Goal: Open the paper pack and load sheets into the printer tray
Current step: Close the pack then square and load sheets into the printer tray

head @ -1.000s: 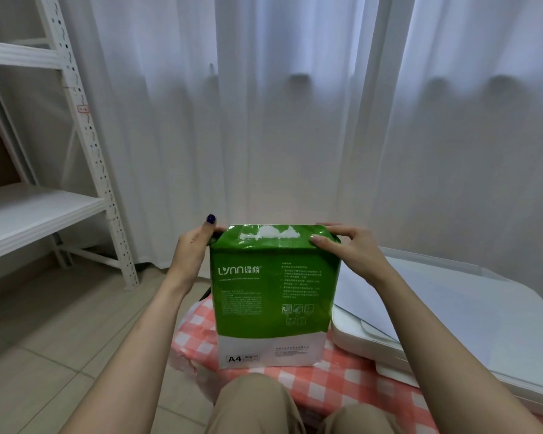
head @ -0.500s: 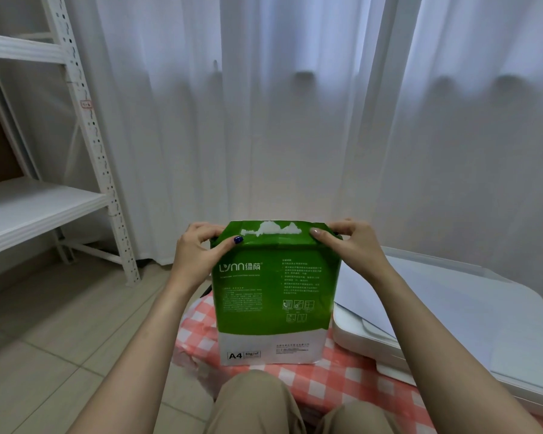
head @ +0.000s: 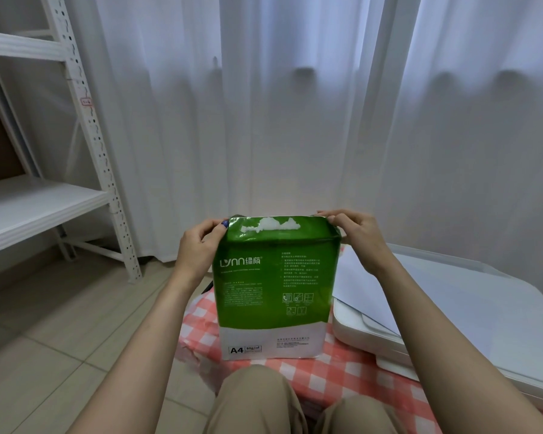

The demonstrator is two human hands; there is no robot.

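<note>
A green and white A4 paper pack [head: 273, 286] stands upright on its short end on a table covered with a red-checked cloth [head: 336, 371]. My left hand [head: 198, 245] pinches the pack's top left corner. My right hand [head: 358, 238] pinches the top right corner. White paper shows through a torn patch at the top edge of the wrapper. A white printer [head: 451, 308] sits to the right of the pack, with white sheets lying on its lid.
A white metal shelf rack [head: 85, 120] stands at the left on a tiled floor. White curtains [head: 295, 104] hang behind the table. My knees in beige trousers [head: 257, 402] are below the table's near edge.
My left hand has come forward from behind the pack's top left corner and now pinches it. My right hand has shifted its fingers up onto the top right corner's edge.
</note>
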